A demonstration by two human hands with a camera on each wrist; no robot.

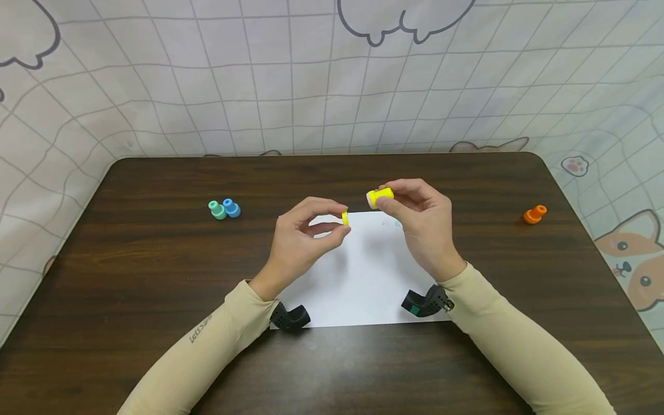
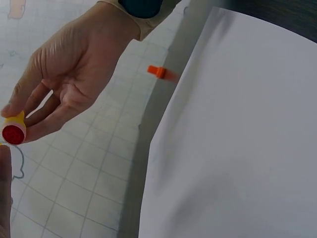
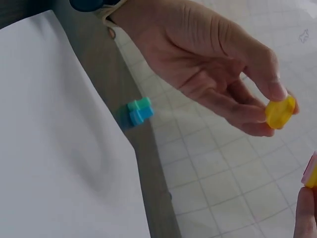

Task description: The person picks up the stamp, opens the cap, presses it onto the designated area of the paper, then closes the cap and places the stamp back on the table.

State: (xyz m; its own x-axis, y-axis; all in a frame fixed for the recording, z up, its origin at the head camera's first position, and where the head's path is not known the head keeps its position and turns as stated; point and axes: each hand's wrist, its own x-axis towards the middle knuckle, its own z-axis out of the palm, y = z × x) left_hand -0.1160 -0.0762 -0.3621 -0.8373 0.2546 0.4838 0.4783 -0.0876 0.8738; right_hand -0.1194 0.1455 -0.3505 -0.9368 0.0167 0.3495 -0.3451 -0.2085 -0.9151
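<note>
The left hand pinched the cap between thumb and fingertips above the paper's far part, while the right hand pinched the yellow stamp, its pale end turned left toward the cap but apart from it. Far left sat the green stamp and blue stamp, close together, and the orange stamp sat near the right edge, broad stretches of desk separating them from the paper. Dark wood grain covered the desk, and a white gridded sheet rose beyond it.
</note>
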